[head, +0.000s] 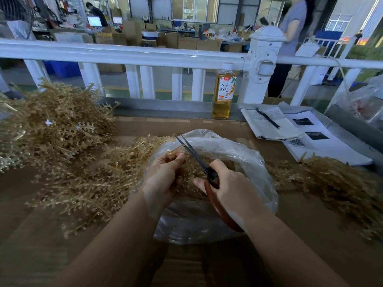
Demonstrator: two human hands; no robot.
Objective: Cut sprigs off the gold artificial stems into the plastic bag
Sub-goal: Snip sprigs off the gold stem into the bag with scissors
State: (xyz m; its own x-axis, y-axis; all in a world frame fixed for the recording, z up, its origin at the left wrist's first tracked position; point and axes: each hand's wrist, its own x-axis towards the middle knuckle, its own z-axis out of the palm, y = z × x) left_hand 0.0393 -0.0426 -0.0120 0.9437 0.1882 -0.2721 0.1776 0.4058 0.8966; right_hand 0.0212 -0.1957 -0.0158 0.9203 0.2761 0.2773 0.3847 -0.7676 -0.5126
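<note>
My left hand [163,179] pinches a gold artificial stem [175,151] over the open clear plastic bag [255,162] in the middle of the table. My right hand [230,187] grips red-handled scissors [199,160], whose slightly parted blades point up and left around the stem's tip just past my left fingers. Cut gold sprigs [192,183] lie inside the bag under both hands. A large heap of gold stems [58,129] covers the table's left side.
Another pile of gold stems [335,183] lies at the right. A bottle of amber drink [222,94] stands by the white railing [124,54]. A notebook with a pen [267,118] and printed sheets [319,139] sit at the back right. A person stands beyond the railing.
</note>
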